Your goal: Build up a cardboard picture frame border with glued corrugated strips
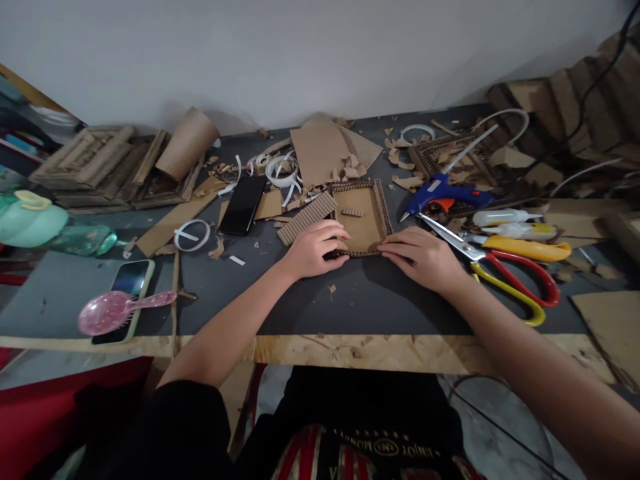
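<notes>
- Small brown rectangular cardboard frame (361, 217) lies at table centre, 12 o'clock of both hands.
- L hand (316, 248): fingers curled, pressing frame's near-left corner.
- R hand (423, 257): flat, fingertips on near edge.
- Red-yellow-handled scissors (505, 271) at 3 o'clock.

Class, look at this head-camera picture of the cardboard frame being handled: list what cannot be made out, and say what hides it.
- Near edge of the cardboard frame: covered by the left hand and right hand.
- Phone: partly under the pink hairbrush.
- Green bottle: cut off by the left edge.
- Shirt lettering: upside down, too small to read surely.
</notes>
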Demonstrator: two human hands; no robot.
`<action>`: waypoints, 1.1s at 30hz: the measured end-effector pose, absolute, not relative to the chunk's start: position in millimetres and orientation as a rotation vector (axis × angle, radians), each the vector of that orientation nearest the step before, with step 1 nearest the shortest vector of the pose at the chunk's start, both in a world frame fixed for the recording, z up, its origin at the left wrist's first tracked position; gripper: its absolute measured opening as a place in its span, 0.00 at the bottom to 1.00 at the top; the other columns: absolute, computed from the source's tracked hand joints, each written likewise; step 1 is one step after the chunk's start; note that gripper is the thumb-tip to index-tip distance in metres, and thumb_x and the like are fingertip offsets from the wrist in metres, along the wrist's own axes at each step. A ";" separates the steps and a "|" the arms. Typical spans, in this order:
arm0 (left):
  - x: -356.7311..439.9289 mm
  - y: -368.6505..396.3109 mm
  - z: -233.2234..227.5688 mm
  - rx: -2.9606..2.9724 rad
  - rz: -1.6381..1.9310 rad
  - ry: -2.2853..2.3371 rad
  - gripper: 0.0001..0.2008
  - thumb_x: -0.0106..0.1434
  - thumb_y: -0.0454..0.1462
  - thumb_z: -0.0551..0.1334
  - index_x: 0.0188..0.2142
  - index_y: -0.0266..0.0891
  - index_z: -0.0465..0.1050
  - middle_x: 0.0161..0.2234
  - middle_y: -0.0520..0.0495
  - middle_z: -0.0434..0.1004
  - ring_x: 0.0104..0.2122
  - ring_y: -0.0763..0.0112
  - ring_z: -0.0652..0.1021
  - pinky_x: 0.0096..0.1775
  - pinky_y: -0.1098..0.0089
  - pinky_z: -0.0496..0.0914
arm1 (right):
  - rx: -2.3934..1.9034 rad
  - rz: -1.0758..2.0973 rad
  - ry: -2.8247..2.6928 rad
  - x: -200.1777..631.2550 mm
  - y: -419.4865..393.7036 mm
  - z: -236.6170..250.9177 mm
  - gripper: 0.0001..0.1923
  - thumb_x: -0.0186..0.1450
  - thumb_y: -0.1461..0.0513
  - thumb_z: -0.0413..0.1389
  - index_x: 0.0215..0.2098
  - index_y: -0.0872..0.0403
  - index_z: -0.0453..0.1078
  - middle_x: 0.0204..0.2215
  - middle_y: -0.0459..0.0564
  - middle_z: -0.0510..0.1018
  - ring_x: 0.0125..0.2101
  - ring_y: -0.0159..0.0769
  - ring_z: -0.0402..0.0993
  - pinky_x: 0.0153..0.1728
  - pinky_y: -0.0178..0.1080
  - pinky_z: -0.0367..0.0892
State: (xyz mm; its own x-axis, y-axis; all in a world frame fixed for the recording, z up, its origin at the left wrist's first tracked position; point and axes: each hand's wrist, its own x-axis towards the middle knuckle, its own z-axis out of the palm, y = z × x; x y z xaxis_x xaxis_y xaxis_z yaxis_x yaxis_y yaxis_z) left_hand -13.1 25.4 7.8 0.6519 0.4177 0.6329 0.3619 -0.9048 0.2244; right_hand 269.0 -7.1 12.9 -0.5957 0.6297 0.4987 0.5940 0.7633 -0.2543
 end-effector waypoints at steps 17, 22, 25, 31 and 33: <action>-10.3 22.6 6.6 2.632 1.055 0.741 0.08 0.65 0.40 0.67 0.30 0.41 0.76 0.35 0.46 0.81 0.47 0.59 0.80 0.51 0.53 0.75 | -0.972 0.154 -2.325 265.5 -8.4 10.1 0.09 0.71 0.62 0.55 0.42 0.53 0.79 0.39 0.52 0.83 0.40 0.40 0.77 0.44 0.44 0.74; -6.2 17.9 5.6 2.627 1.069 0.796 0.07 0.63 0.37 0.67 0.29 0.40 0.75 0.34 0.45 0.81 0.45 0.58 0.80 0.49 0.54 0.76 | -1.000 0.164 -2.337 265.9 -8.9 9.8 0.10 0.71 0.62 0.55 0.42 0.53 0.79 0.40 0.52 0.83 0.41 0.41 0.77 0.44 0.45 0.74; -5.7 17.8 5.4 2.618 1.073 0.820 0.08 0.64 0.39 0.67 0.29 0.39 0.75 0.34 0.45 0.81 0.45 0.58 0.80 0.49 0.54 0.76 | -1.002 0.165 -2.341 265.9 -8.9 10.1 0.10 0.71 0.62 0.54 0.43 0.54 0.79 0.41 0.52 0.83 0.41 0.41 0.77 0.44 0.45 0.74; -6.1 19.1 5.8 2.610 1.022 0.844 0.08 0.64 0.38 0.66 0.28 0.40 0.74 0.33 0.47 0.81 0.44 0.60 0.80 0.49 0.54 0.76 | -1.021 0.162 -2.311 265.8 -9.1 8.8 0.10 0.71 0.62 0.55 0.42 0.52 0.80 0.40 0.50 0.84 0.41 0.40 0.78 0.45 0.45 0.74; -6.1 18.7 6.5 2.607 1.027 0.834 0.08 0.64 0.38 0.66 0.28 0.40 0.74 0.33 0.47 0.81 0.44 0.60 0.80 0.50 0.54 0.76 | -1.014 0.166 -2.306 266.3 -9.0 9.0 0.09 0.70 0.62 0.56 0.42 0.52 0.80 0.40 0.50 0.84 0.41 0.40 0.77 0.46 0.46 0.74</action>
State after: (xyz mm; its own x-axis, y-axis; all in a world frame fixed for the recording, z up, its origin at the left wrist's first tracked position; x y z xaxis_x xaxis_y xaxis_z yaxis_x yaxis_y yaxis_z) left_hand -6.1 18.7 6.5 0.5953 0.5790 0.5571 0.4266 -0.8153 0.3915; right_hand 266.3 -9.0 9.0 -0.5227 0.7041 0.4807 0.6281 0.6993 -0.3414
